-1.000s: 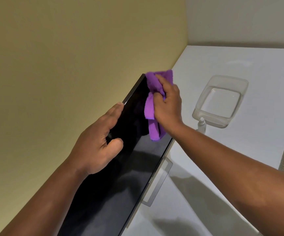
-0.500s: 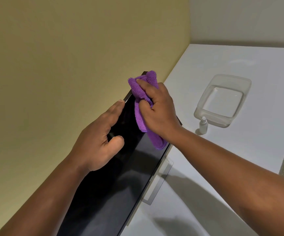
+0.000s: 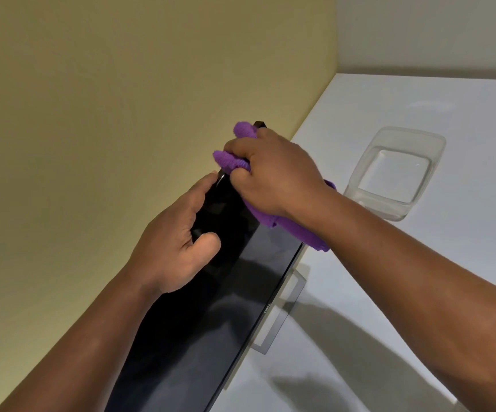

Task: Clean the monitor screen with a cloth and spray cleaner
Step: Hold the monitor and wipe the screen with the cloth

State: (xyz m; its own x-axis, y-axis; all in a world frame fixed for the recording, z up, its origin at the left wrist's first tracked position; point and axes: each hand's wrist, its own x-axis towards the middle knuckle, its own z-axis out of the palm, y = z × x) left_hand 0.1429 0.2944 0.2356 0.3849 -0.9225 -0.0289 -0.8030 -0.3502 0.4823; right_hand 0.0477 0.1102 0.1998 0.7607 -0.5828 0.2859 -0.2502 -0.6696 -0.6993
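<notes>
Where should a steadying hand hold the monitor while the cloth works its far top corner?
Probably on the top edge, from the wall side: fingers behind, thumb on the front. That is how the left hand holds the monitor now. The thin panel stands on a narrow stand, so the right hand pressing the cloth could tip it.

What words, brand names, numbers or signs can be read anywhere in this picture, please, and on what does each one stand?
"DELL", small and only just legible, on the lower bezel of the monitor, above its stand.
No other text shows: none on the purple cloth, the clear plastic tub, the white table or the wall.
</notes>
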